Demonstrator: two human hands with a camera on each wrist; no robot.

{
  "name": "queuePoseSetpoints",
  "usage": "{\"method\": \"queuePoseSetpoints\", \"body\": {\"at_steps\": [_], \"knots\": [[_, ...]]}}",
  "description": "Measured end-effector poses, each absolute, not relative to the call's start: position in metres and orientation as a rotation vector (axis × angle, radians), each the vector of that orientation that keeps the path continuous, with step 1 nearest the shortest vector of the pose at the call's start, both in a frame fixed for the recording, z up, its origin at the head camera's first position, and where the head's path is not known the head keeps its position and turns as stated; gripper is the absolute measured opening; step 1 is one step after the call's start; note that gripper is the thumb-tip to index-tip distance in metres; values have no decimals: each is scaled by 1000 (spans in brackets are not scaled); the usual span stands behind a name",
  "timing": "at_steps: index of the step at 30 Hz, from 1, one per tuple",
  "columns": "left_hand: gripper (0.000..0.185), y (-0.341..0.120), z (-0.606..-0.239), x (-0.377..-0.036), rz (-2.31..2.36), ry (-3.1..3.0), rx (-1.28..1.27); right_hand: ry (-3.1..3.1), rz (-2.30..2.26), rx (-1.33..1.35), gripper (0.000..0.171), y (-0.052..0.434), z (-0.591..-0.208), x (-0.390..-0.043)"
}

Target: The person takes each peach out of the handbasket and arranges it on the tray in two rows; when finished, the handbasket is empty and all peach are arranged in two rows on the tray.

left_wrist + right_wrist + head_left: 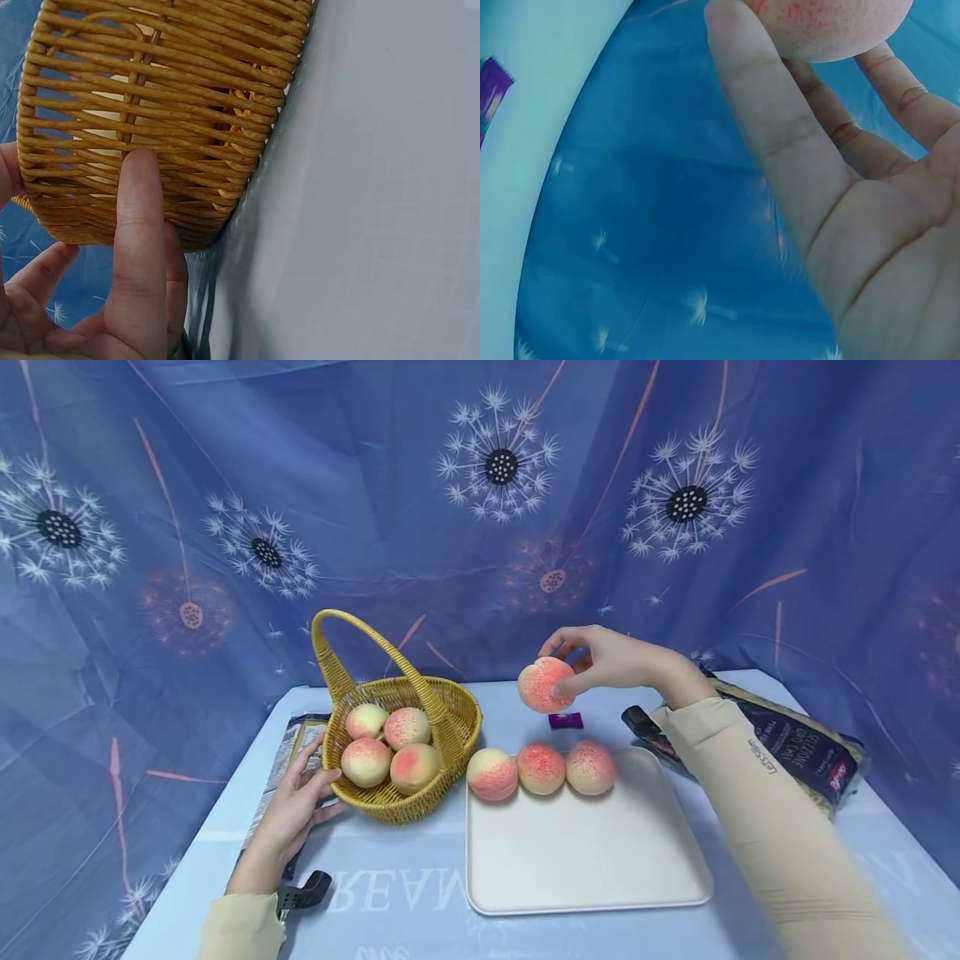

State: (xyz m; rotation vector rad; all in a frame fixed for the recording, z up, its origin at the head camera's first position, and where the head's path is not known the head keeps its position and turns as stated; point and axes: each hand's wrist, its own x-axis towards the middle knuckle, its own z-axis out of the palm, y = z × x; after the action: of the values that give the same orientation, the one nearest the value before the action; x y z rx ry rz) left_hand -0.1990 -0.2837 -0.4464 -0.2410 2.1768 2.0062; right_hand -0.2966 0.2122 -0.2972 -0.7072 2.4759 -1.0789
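Note:
High over the back of the table, my right hand [611,658] pinches a pink and cream peach [546,685] between thumb and fingers. In the right wrist view only the lower part of that peach [832,26] shows, against the fingertips. At the left, my left hand [294,806] rests on the near left side of a yellow wicker basket [397,812]. The left wrist view has a straight finger [140,217] touching the woven wall, the others spread about it. Several peaches [366,762] lie in the basket. Three peaches [542,769] stand in a row along the tray's back edge.
The white tray [585,860] lies right of the basket. Behind it is a small purple packet [566,721]. Dark printed bags [806,743] lie at the right, partly behind my right arm, and another [281,768] under my left hand. A blue dandelion cloth [480,568] hangs behind.

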Motion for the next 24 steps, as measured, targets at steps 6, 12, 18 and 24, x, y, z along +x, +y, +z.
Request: {"method": "queuePoseSetpoints", "body": {"at_steps": [6, 12, 18, 24], "knots": [[78, -284, -447, -198, 2030, 2172, -221, 2514, -1145, -663, 54, 241, -304, -278], [78, -284, -446, -198, 2042, 2167, -211, 2624, -1159, -659, 51, 272, -319, -259], [80, -284, -446, -199, 2037, 2158, -216, 2653, -1184, -568, 51, 301, -337, -240], [79, -284, -445, -200, 2018, 2165, -221, 2617, -1288, -474, 51, 325, -360, -227]]}}
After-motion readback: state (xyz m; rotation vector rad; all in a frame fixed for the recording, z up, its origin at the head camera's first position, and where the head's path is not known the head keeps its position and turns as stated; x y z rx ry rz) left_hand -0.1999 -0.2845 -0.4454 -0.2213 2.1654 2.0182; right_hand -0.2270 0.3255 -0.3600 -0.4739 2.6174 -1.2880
